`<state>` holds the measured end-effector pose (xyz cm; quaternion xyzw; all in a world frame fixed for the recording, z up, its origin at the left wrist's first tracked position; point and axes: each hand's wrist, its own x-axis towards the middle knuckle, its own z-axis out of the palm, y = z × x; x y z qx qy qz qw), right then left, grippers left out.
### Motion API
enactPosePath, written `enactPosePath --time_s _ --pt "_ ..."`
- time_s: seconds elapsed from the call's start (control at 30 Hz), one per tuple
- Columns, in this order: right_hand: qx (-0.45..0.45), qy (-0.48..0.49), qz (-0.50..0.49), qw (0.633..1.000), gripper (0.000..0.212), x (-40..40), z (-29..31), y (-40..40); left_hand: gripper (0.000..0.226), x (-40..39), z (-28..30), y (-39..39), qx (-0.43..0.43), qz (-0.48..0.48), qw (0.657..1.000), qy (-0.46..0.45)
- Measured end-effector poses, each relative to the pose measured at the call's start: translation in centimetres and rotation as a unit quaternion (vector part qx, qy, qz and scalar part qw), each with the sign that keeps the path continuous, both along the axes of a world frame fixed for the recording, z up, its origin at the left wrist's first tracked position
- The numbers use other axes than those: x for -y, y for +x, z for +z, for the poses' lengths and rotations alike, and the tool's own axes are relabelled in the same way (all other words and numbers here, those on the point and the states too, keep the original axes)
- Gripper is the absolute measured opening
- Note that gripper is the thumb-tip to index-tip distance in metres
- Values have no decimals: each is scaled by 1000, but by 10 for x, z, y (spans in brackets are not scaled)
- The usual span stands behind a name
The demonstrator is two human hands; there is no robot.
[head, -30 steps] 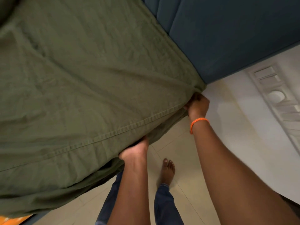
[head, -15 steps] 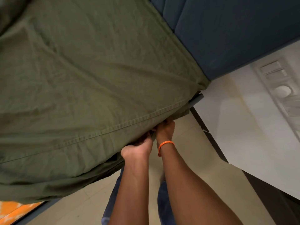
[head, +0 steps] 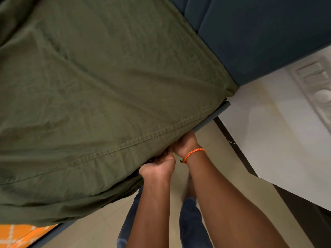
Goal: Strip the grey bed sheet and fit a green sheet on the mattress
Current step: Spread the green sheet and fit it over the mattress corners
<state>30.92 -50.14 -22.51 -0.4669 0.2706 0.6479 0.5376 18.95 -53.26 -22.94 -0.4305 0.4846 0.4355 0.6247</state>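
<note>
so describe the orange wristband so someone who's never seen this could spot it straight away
Start at the green sheet covering the bed, and follow its stitched hem down to the edge where both hands tuck under it. The right hand sits nearer the blue headboard; the wristband circles that wrist. It is a thin braided orange cord, and the left hand has a bare wrist.

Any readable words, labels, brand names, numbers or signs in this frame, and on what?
None can be read. The olive green bed sheet, the dark blue padded headboard and the white wall switch panel carry no legible text; the orange patterned cloth bears only white lines.
</note>
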Motion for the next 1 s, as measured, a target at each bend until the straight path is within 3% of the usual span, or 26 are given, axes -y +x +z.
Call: enactPosePath --time_s 0.07,0.13,0.23,0.3,0.37,0.47,0.57,0.7,0.8,0.83,0.87,0.93,1.0 --pt "123 -94 49 987 38 5 2 9 45 -4 21 11 6 17 1000 -22" --pt "246 -164 118 948 32 21 9 11 46 4 29 13 -45 -71 996 -6" --pt "310 -187 154 920 27 57 21 -4 42 20 23 3 -85 -246 965 -1" --pt "370 -183 175 894 24 74 27 -26 29 28 28 -3 -150 -402 903 -14" --pt "453 -154 194 856 22 80 32 -54 20 35 39 -8 -258 -484 836 -11" --pt "508 -97 223 826 22 77 43 -97 34 46 70 -30 -485 -494 716 90" --pt "496 -96 244 828 26 75 49 -134 36 57 88 -64 -597 -476 625 162" --pt "488 -70 243 835 25 82 77 -180 26 50 97 -113 -694 -451 543 138" --pt "498 -4 275 822 21 93 96 -219 12 36 100 -164 -755 -480 438 84" --pt "507 22 296 809 18 98 98 -233 16 30 97 -182 -749 -505 427 34" --pt "516 52 324 791 17 101 98 -247 30 23 94 -200 -732 -517 442 -32" --pt "535 134 387 739 29 109 101 -280 62 10 95 -243 -695 -489 506 -149" --pt "553 211 466 657 54 117 101 -313 84 -3 100 -288 -652 -445 581 -200"
